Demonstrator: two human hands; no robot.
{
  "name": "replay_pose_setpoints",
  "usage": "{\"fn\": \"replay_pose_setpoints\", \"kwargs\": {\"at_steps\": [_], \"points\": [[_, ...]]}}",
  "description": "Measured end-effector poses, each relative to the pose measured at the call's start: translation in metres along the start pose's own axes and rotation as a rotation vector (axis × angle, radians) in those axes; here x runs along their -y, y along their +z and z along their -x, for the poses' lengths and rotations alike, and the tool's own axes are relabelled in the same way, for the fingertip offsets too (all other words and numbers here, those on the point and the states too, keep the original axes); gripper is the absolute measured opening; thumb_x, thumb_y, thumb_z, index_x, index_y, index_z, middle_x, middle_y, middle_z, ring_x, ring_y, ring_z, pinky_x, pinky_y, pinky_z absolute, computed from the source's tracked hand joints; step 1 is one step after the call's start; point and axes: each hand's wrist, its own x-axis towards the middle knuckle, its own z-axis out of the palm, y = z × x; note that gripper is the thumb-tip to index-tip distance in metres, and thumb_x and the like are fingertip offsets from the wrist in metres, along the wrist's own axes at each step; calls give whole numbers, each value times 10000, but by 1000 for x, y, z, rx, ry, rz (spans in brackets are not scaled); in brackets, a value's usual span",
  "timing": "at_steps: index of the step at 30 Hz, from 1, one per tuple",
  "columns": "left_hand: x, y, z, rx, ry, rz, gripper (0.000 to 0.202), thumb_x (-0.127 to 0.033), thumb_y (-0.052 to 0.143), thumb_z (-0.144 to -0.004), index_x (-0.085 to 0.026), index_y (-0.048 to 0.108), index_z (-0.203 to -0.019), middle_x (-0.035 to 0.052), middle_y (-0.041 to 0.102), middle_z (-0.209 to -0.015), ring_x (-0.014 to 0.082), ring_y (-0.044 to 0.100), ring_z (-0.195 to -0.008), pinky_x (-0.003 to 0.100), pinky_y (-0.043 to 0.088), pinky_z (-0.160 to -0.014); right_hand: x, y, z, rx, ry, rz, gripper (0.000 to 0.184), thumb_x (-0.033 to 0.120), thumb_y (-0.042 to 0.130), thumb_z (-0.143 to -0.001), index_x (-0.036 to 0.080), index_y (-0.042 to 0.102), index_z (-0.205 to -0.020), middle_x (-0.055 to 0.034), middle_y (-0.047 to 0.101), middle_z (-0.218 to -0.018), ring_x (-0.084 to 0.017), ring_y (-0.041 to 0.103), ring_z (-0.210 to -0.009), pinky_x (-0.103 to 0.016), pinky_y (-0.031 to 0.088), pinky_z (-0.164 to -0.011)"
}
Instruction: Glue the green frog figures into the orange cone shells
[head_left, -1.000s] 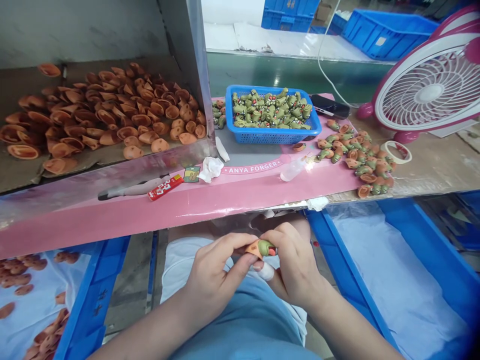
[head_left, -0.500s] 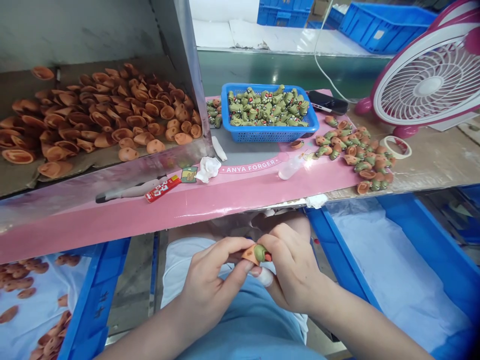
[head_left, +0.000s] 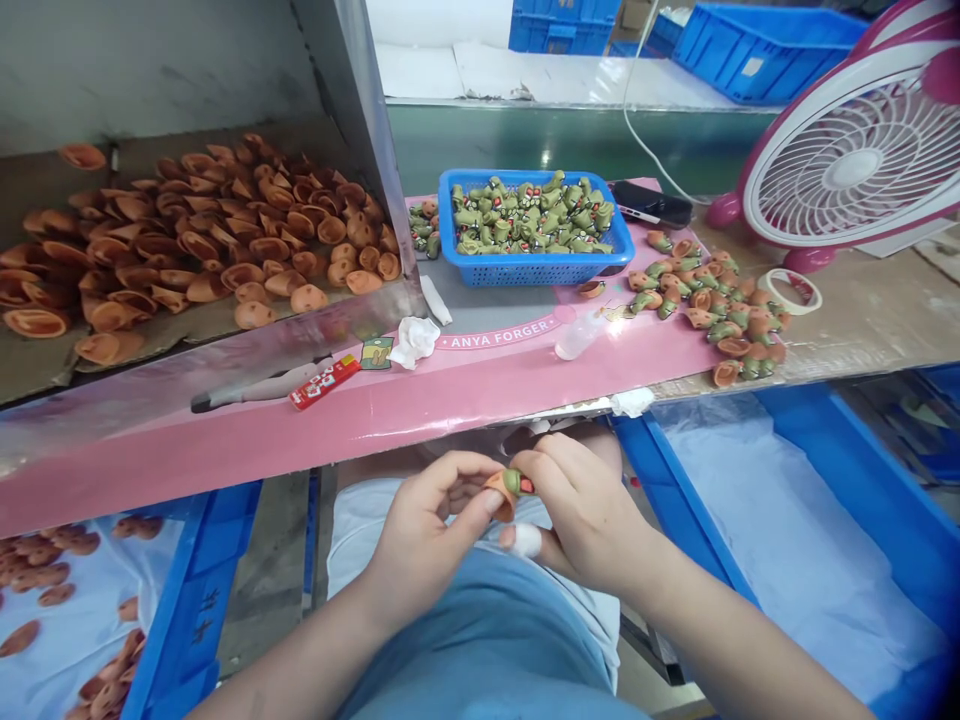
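Observation:
Above my lap, my left hand point(head_left: 442, 520) pinches a small orange cup-shaped shell piece point(head_left: 501, 490) between thumb and fingers. A small green figure point(head_left: 512, 480) with a red part sits at the shell's mouth. My right hand point(head_left: 581, 510) has its curled fingers on the green and red end. Its thumb, wrapped in white tape point(head_left: 527, 541), stands away from the piece. Both hands meet in front of the blue shirt. On the table, a blue basket point(head_left: 536, 270) holds many green figures. To its right lies a pile of orange and green joined pieces point(head_left: 731, 310).
Many orange shells point(head_left: 195, 230) fill a metal-walled box at left. On the pink mat lie a red packet point(head_left: 325, 382), crumpled tissue point(head_left: 415, 341) and a small clear bottle point(head_left: 577, 337). A tape roll point(head_left: 791, 290) and a fan point(head_left: 855, 170) are at right. Blue crates point(head_left: 191, 600) flank my legs.
My right thumb has come away from the piece and moved down. Both hands have risen slightly, and the shell is tilted so that its inside shows more.

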Motion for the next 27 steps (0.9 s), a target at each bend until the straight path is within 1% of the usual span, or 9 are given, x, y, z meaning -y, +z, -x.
{"fn": "replay_pose_setpoints", "kwargs": {"at_steps": [3, 7, 10, 14, 18, 21, 24, 25, 27], "points": [[9, -1, -8, 33, -127, 305, 73, -215, 581, -739, -168, 570, -794, -30, 611, -602, 91, 574, -555, 200, 476, -554, -4, -8, -2, 15, 8, -130, 431, 462, 283, -862, 97, 450, -1021, -82, 507, -772, -183, 453, -677, -311, 406, -570], [14, -1, -11, 89, -242, 543, 151, -281, 597, -722, -148, 561, -782, -14, 606, -580, 105, 568, -502, 246, 494, -531, -8, -12, 2, 9, -14, -259, 317, 214, 439, -827, 154, 395, -1135, -77, 530, -903, -158, 497, -796, -277, 452, -654], [13, -1, -11, 129, -303, 576, 130, -257, 563, -752, -144, 562, -816, 0, 615, -617, 106, 582, -511, 254, 503, -542, -12, -7, 7, -50, -37, -238, 339, 108, 460, -792, 165, 430, -1125, -70, 554, -888, -153, 523, -807, -270, 469, -664], [12, 0, -13, 147, -344, 584, 108, -226, 570, -744, -136, 564, -803, 4, 602, -632, 96, 567, -514, 255, 512, -540, -15, 0, 10, -141, -41, -201, 354, 51, 480, -762, 144, 464, -1102, -72, 588, -848, -154, 546, -761, -271, 482, -634], [16, 3, -19, 166, -378, 598, 106, -233, 565, -742, -132, 561, -772, -7, 577, -605, 76, 529, -470, 257, 509, -530, -12, 4, 14, -152, -10, -167, 360, 37, 482, -742, 117, 478, -1093, -87, 597, -847, -165, 555, -775, -284, 488, -653], [18, 7, -24, 165, -420, 508, 129, -256, 565, -740, -133, 569, -779, 1, 591, -656, 78, 533, -490, 254, 501, -537, -17, 6, 22, -117, 65, -179, 341, 77, 476, -746, 126, 491, -1083, -79, 599, -838, -154, 566, -776, -264, 493, -659], [21, 9, -30, 57, -422, 331, 246, -285, 586, -718, -152, 557, -923, 67, 630, -868, 154, 596, -693, 273, 502, -559, -51, 5, 34, -136, 272, -123, 273, 170, 480, -756, 175, 534, -1023, -51, 622, -849, -136, 586, -752, -239, 495, -651], [22, 10, -31, 24, -410, 290, 288, -296, 587, -715, -159, 545, -964, 88, 625, -940, 175, 598, -753, 279, 501, -566, -70, 3, 38, -188, 406, -67, 240, 205, 488, -753, 194, 553, -983, -35, 630, -839, -131, 591, -720, -235, 494, -639], [25, 9, -32, -16, -373, 241, 309, -316, 575, -717, -166, 539, -986, 113, 612, -1015, 189, 596, -792, 284, 495, -577, -115, -1, 42, -310, 543, 33, 232, 208, 465, -747, 163, 552, -957, -50, 634, -800, -141, 586, -628, -268, 493, -594]]}}
